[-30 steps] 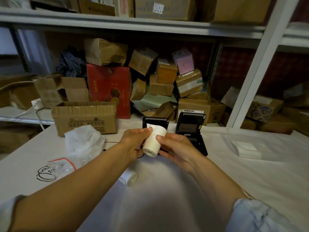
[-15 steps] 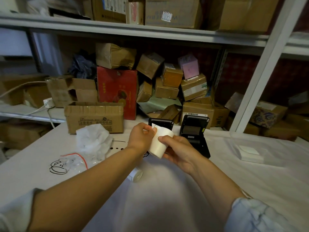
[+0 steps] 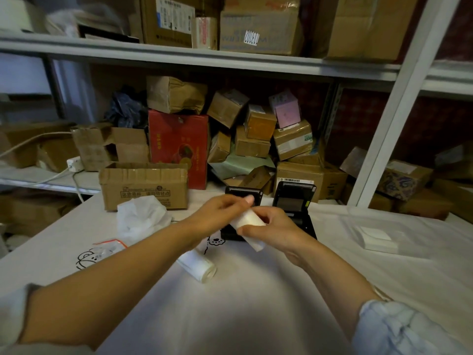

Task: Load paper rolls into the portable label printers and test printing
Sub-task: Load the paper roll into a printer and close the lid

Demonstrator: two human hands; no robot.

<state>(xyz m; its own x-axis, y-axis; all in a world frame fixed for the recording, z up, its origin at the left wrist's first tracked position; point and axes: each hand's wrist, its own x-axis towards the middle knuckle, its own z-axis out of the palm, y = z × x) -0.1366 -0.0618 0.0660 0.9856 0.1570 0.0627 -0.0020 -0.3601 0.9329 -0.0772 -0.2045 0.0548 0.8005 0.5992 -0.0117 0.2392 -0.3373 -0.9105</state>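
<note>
Roll [image 3: 249, 226] sits tilted in right hand's [image 3: 273, 228] grip, left hand [image 3: 225, 210] touching.

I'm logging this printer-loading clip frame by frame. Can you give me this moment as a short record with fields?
left hand: fingertips at the upper end of the held paper roll
right hand: grip around the roll's middle
spare paper roll: lying on the white table cover, near the left forearm
label printers: two, lids open, left one mostly behind the hands, right one
loaded: no roll seen in either printer
</note>
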